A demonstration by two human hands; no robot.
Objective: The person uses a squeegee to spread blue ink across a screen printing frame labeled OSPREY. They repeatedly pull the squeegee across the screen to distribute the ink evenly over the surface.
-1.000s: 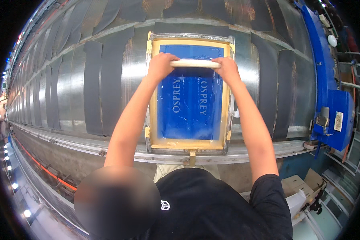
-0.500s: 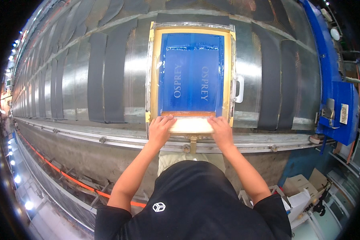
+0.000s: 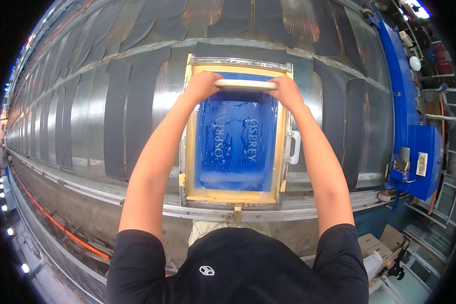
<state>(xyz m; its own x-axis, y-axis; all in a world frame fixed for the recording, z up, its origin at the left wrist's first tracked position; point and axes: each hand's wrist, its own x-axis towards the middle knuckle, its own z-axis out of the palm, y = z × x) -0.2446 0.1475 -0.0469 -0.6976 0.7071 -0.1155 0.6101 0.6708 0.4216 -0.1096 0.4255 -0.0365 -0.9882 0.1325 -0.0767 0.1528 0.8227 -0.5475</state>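
Observation:
A squeegee with a pale handle spans the far end of a screen-printing frame. Both of my hands grip it, my left hand round its left end and my right hand round its right end. Below it stretches the blue screen mesh, with pale lettering in two columns and wet streaks and specks over it. Yellow tape lines the metal-edged frame. On the frame's right side is a white handle. The squeegee's blade edge is hidden from me.
The frame lies on a long metal table with dark fabric pieces laid in rows. A metal rail runs along the near edge. To the right stands blue machinery; cardboard boxes sit at lower right.
Both hands have carried the squeegee from the near end of the screen to its far end. The mesh, smooth before, now shows wet streaks. The whole view has shifted slightly.

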